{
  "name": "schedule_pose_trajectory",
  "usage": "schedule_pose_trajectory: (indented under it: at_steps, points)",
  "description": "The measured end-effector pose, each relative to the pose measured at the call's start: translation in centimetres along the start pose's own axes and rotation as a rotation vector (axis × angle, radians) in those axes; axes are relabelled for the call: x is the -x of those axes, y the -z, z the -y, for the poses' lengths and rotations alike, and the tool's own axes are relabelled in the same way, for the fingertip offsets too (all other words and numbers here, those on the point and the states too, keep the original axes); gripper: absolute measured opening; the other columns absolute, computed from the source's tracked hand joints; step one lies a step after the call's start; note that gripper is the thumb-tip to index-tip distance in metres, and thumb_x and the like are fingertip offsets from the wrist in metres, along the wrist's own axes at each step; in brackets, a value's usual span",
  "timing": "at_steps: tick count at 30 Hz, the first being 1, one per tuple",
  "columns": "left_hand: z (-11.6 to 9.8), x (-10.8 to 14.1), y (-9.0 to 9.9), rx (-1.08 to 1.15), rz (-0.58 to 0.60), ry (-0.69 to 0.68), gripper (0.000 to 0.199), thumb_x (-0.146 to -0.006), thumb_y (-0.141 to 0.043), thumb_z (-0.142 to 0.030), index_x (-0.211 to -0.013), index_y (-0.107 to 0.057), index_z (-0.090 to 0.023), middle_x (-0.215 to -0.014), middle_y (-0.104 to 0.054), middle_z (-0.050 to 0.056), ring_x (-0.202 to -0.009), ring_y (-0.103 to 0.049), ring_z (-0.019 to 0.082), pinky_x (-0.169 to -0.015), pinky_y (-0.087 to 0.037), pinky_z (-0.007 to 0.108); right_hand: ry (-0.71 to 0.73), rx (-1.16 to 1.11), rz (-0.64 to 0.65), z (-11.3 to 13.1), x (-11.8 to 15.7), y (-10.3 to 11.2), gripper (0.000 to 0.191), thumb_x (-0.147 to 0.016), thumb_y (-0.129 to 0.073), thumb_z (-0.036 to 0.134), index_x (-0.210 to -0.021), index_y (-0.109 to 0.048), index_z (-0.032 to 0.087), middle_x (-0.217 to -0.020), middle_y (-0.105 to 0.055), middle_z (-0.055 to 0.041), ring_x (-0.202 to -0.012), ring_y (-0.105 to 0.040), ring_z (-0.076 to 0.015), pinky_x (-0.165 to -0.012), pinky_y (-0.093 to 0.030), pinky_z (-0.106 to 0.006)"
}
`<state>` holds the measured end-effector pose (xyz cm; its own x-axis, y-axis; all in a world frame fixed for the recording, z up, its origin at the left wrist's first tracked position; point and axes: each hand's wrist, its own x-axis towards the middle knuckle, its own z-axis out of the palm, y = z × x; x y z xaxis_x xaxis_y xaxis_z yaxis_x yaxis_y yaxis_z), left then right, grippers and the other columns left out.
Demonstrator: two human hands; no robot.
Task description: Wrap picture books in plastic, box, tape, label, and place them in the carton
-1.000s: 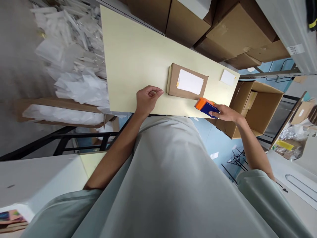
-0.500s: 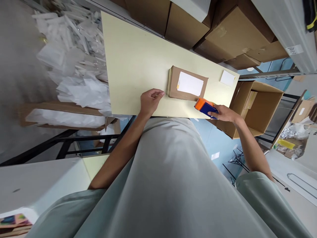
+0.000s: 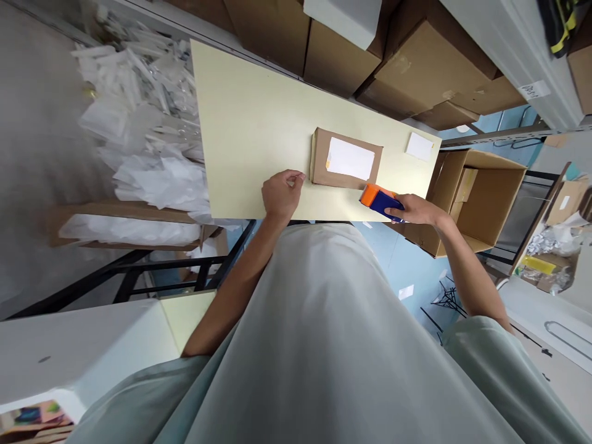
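Observation:
A brown cardboard package [image 3: 319, 174] with a white label [image 3: 350, 158] lies on the pale yellow tabletop [image 3: 250, 117]. Just left of the package is my left hand [image 3: 283, 192], its thumb and fingers pinched together; whatever may be between the fingertips is too small to name. My right hand [image 3: 414, 209] grips a blue and orange tool [image 3: 382, 202] by its blue part. The tool's orange end is beside the package's lower right corner. Near the table's right end lies a small white card [image 3: 419, 147].
An open cardboard box [image 3: 493, 197] stands right of the table. Cardboard boxes [image 3: 340, 58] line the table's far side. White plastic packaging [image 3: 148, 123] is heaped on the left, above black metal bars [image 3: 173, 265].
The view has shifted slightly. My left hand's fingers have curled a little more near the package. The tool remains in my right hand.

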<state>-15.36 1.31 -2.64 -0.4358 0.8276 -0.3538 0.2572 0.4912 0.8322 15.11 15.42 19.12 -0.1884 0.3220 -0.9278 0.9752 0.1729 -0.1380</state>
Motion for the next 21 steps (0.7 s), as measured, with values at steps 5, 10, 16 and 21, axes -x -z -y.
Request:
schedule_pose_trajectory:
  at_steps: [5, 10, 16, 21]
  points:
    - [-1.1, 1.3, 0.9, -0.094, -0.064, -0.068, 0.048, -0.103, -0.07, -0.044, -0.145, -0.068, -0.022, -0.134, -0.071, 0.02, -0.121, -0.069, 0.039, -0.104, -0.052, 0.051, -0.003, -0.049, 0.027, 0.5, 0.5, 0.4, 0.036, -0.105, -0.059, 0.057, -0.104, -0.065, 0.022, -0.086, -0.08, -0.0062, -0.076, -0.07, -0.0225, -0.072, -0.046, -0.036]
    - [-4.2, 3.2, 0.2, -0.153, 0.071, -0.433, 0.024, -0.112, -0.057, -0.035, -0.112, -0.08, -0.027, -0.118, -0.077, 0.012, -0.113, -0.067, 0.031, -0.103, -0.052, 0.047, -0.007, -0.004, -0.009, 0.5, 0.8, 0.8, 0.032, -0.106, -0.063, 0.053, -0.101, -0.065, 0.022, -0.083, -0.08, -0.0058, -0.075, -0.069, -0.0222, -0.07, -0.043, -0.035]
    - [-4.9, 2.5, -1.9, -0.221, 0.306, -0.61, 0.034, -0.106, -0.049, -0.015, -0.102, -0.082, -0.025, -0.113, -0.078, 0.01, -0.106, -0.067, 0.026, -0.089, -0.054, 0.038, 0.004, 0.025, 0.009, 0.2, 0.2, 1.2, 0.033, -0.106, -0.068, 0.051, -0.091, -0.068, 0.022, -0.086, -0.082, -0.0068, -0.071, -0.069, -0.0203, -0.068, -0.043, -0.034]
    - [-3.7, 1.9, -2.4, -0.316, 0.31, -0.598, 0.036, -0.105, -0.048, -0.015, -0.109, -0.083, -0.025, -0.116, -0.079, 0.011, -0.108, -0.07, 0.027, -0.085, -0.053, 0.037, 0.044, 0.048, 0.027, -0.5, -0.4, 1.5, 0.039, -0.106, -0.069, 0.053, -0.084, -0.069, 0.021, -0.085, -0.082, -0.0075, -0.064, -0.064, -0.0183, -0.066, -0.043, -0.033]
